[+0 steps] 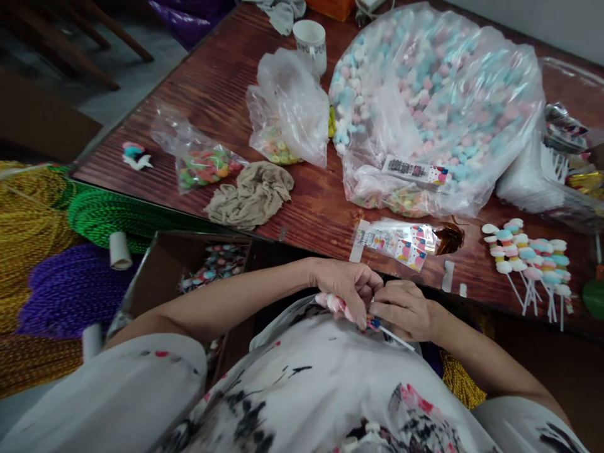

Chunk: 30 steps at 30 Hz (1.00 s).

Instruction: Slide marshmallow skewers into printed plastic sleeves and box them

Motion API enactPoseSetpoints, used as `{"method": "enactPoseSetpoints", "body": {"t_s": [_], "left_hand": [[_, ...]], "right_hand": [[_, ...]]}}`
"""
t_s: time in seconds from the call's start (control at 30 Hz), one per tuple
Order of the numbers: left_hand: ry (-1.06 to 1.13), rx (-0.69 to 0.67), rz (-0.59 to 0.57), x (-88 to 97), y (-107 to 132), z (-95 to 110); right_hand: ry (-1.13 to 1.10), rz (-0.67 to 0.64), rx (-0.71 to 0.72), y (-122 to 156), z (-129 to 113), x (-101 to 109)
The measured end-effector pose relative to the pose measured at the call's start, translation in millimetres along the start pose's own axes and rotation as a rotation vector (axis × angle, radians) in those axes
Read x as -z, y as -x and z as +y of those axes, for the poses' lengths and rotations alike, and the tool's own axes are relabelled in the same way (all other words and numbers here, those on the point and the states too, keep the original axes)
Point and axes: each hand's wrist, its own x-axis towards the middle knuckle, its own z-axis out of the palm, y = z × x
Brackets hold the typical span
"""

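Close to my lap, my left hand is closed around a marshmallow skewer. Pink and white marshmallows show to the left of the fingers, and the skewer's thin white stick slants down to the right. A small colourful patch, perhaps printed wrapping, shows beside my left thumb. My right hand is closed, its fingertips meeting the left ones just above the stick. Whatever its fingers pinch is hidden. On the table beyond lie printed clear sleeves, next to shiny brown-gold strips.
Finished-looking marshmallow skewers lie at the table's right. A large bag of marshmallows, gummy candy bags, a crumpled cloth and a cup occupy the table. An open carton and coloured cords stand left.
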Motion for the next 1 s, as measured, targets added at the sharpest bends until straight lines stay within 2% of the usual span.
{"method": "enactPoseSetpoints", "body": {"t_s": [0.23,0.4,0.5,0.57,0.67,0.73,0.83,0.9,0.93,1.0], "left_hand": [[-0.075,0.005,-0.008,1.8,-1,-3],[-0.168,0.042,-0.004,1.2,0,-3],[-0.416,0.019,0.030,2.5,5,11],[-0.746,-0.024,0.076,3.1,12,29],[-1.325,-0.015,0.248,-1.0,23,56],[-1.635,0.008,0.462,-9.0,26,66],[-1.963,-0.064,0.813,-28.0,21,64],[-2.106,-0.161,1.000,-41.9,13,52],[-2.144,-0.212,1.078,-47.7,9,44],[-2.124,-0.324,1.195,-54.6,-1,27]], "right_hand": [[-0.015,0.054,0.012,3,0,-12],[0.060,-0.053,0.029,1,-1,-12],[0.190,-0.195,0.123,-4,0,-6],[0.320,-0.314,0.181,-9,0,1],[0.509,-0.555,0.119,-22,-1,14],[0.598,-0.731,-0.014,-33,0,22],[0.638,-0.909,-0.270,-46,9,30],[0.625,-0.898,-0.436,-48,23,32],[0.626,-0.845,-0.514,-47,31,33],[0.651,-0.656,-0.639,-43,49,36]]}}
